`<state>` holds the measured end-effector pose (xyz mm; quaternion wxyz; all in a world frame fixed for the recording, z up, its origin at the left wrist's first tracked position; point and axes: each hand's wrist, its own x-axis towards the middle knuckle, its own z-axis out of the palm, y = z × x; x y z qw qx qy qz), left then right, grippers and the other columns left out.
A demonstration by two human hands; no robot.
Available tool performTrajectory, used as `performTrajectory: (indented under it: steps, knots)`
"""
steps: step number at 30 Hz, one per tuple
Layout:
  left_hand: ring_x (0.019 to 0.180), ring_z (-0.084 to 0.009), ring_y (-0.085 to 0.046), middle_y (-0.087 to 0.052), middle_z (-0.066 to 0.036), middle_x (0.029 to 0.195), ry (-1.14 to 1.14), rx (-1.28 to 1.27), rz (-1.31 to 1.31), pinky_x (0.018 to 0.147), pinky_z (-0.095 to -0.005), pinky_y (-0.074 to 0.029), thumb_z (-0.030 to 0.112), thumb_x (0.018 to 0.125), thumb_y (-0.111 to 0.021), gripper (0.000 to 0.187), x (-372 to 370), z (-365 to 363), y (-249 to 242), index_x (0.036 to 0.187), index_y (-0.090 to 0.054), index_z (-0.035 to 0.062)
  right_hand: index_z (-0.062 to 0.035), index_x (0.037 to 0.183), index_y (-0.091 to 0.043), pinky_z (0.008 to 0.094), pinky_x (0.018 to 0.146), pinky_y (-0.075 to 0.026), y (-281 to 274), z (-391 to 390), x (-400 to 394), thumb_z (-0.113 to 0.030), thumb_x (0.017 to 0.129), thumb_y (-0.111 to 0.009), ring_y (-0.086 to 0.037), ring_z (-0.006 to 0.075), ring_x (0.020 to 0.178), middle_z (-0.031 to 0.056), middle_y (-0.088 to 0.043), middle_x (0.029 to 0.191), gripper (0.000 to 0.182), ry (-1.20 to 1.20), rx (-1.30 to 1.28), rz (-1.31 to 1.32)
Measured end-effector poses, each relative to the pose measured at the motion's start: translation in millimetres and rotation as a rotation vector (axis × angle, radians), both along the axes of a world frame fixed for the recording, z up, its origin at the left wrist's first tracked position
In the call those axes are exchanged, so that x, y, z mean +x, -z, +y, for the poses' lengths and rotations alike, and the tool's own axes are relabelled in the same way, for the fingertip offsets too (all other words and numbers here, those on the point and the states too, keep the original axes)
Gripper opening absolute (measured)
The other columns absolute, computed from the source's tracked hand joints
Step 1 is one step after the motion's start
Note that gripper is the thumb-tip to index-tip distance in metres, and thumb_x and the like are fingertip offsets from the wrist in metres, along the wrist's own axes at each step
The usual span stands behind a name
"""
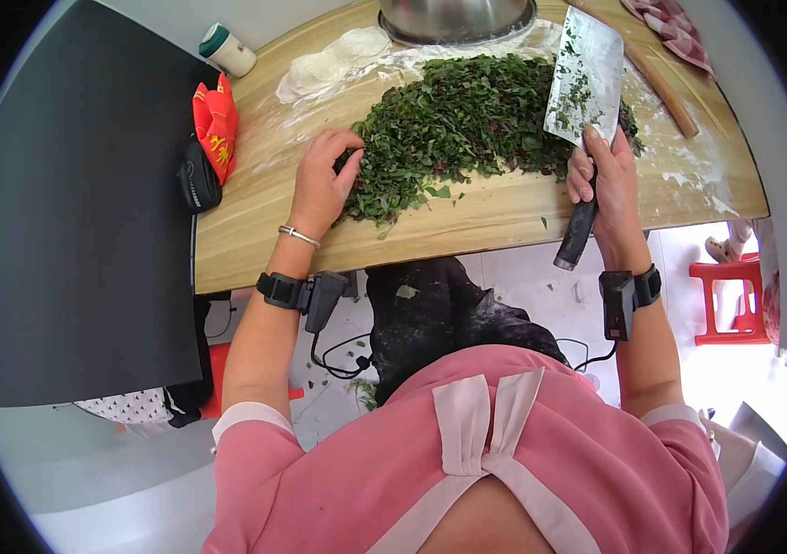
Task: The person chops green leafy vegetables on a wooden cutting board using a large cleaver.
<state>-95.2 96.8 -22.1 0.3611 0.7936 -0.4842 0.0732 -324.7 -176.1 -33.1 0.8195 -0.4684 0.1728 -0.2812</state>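
Note:
A long heap of chopped dark green leaves [462,115] lies across the wooden table [476,208]. My right hand [610,175] is wrapped round the black handle of a broad cleaver [587,78], whose blade points away from me over the heap's right end. Bits of leaf stick to the blade. At the heap's left end is my left hand [327,180], its fingers curled against the leaves; whether leaves are pinched in it I cannot make out.
A metal bowl [458,18], a whitish dough sheet [338,63] and flour are at the back. Right: rolling pin [661,88], checked cloth [675,28]. Left: lidded jar [229,52], red packet [216,129], black case [198,177]. A red stool [730,272] and someone's foot are beyond the table.

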Motion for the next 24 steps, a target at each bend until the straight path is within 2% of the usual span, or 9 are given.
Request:
performTrajectory:
  steps: [4,6,7,9,10,15,18,20,24]
  knots:
    - [0.101,-0.0363,-0.059,-0.065,-0.015,0.106,-0.010,0.008,0.007,0.092,-0.0424,-0.046,0.003,0.087,-0.063,0.011,-5.2,9.8,3.1,0.098,-0.065,-0.0012,-0.0119,0.105,-0.046,0.0216,0.037,-0.035,-3.5,2.4,1.4,-0.016,0.103,-0.049,-0.037,0.0058,0.039,-0.0032,-0.041,0.060,0.006,0.024,0.015,0.013]
    - [0.108,-0.0391,-0.057,-0.063,-0.020,0.114,-0.029,0.069,-0.171,0.096,-0.0421,-0.045,0.011,0.087,-0.065,0.022,-15.0,13.6,2.9,0.104,-0.065,-0.0034,-0.0124,0.105,-0.046,0.0218,0.037,-0.035,-1.7,1.6,1.4,-0.017,0.103,-0.050,-0.037,0.0060,0.039,-0.0032,-0.041,0.060,0.006,0.018,0.008,0.003]
    - [0.108,-0.0391,-0.057,-0.063,-0.020,0.114,-0.031,0.070,-0.171,0.096,-0.0421,-0.045,0.011,0.087,-0.065,0.022,-21.6,15.8,2.1,0.104,-0.065,-0.0034,-0.0124,0.105,-0.046,0.0218,0.037,-0.035,-1.2,1.2,1.3,-0.017,0.103,-0.050,-0.037,0.0060,0.039,-0.0032,-0.041,0.060,0.006,0.016,0.009,0.002]
    - [0.117,-0.0421,-0.053,-0.058,-0.025,0.124,0.001,0.160,-0.242,0.102,-0.0426,-0.043,0.021,0.085,-0.070,0.041,-37.3,19.9,-2.0,0.115,-0.062,-0.0064,-0.0127,0.105,-0.046,0.0218,0.037,-0.035,-0.4,1.1,1.2,-0.017,0.103,-0.050,-0.038,0.0060,0.039,-0.0033,-0.041,0.060,0.006,0.008,0.008,0.009]
    - [0.123,-0.0433,-0.049,-0.053,-0.026,0.131,0.002,0.242,-0.252,0.105,-0.0442,-0.041,0.030,0.081,-0.074,0.059,-46.4,19.7,-7.6,0.123,-0.057,-0.0074,-0.0127,0.105,-0.046,0.0218,0.037,-0.035,-0.7,1.7,1.3,-0.017,0.103,-0.050,-0.038,0.0060,0.039,-0.0033,-0.041,0.060,0.006,0.005,0.009,0.009]
    - [0.121,-0.0403,-0.051,-0.054,-0.023,0.130,-0.060,0.290,-0.313,0.103,-0.0431,-0.043,0.021,0.082,-0.074,0.051,-39.4,23.1,4.1,0.122,-0.057,-0.0058,-0.0133,0.101,-0.044,0.0221,0.037,-0.035,-3.1,4.2,2.4,-0.017,0.103,-0.050,-0.038,0.0060,0.039,-0.0031,-0.041,0.060,0.007,0.015,-0.039,0.043]
    - [0.115,-0.0381,-0.056,-0.056,-0.020,0.127,-0.040,0.214,-0.216,0.097,-0.0404,-0.047,0.014,0.083,-0.072,0.044,-27.5,24.4,3.8,0.120,-0.058,-0.0038,-0.0138,0.100,-0.043,0.0222,0.037,-0.035,-1.4,3.1,2.9,-0.018,0.103,-0.050,-0.038,0.0060,0.039,-0.0031,-0.041,0.060,0.009,0.007,-0.056,0.046]
    - [0.104,-0.0376,-0.060,-0.061,-0.019,0.118,-0.058,0.074,-0.122,0.089,-0.0386,-0.049,0.012,0.083,-0.072,0.042,-19.3,24.8,2.1,0.119,-0.057,-0.0031,-0.0139,0.100,-0.043,0.0223,0.037,-0.036,-2.6,3.9,2.7,-0.018,0.103,-0.050,-0.038,0.0060,0.039,-0.0031,-0.041,0.060,0.009,0.009,-0.061,0.049]
    - [0.097,-0.0374,-0.062,-0.065,-0.019,0.105,-0.099,0.048,-0.076,0.085,-0.0375,-0.049,0.010,0.083,-0.072,0.035,-8.0,23.8,0.5,0.112,-0.058,-0.0040,-0.0138,0.100,-0.042,0.0221,0.037,-0.036,-6.5,6.6,2.7,-0.018,0.103,-0.051,-0.038,0.0060,0.040,-0.0030,-0.041,0.061,0.010,0.017,-0.078,0.061]
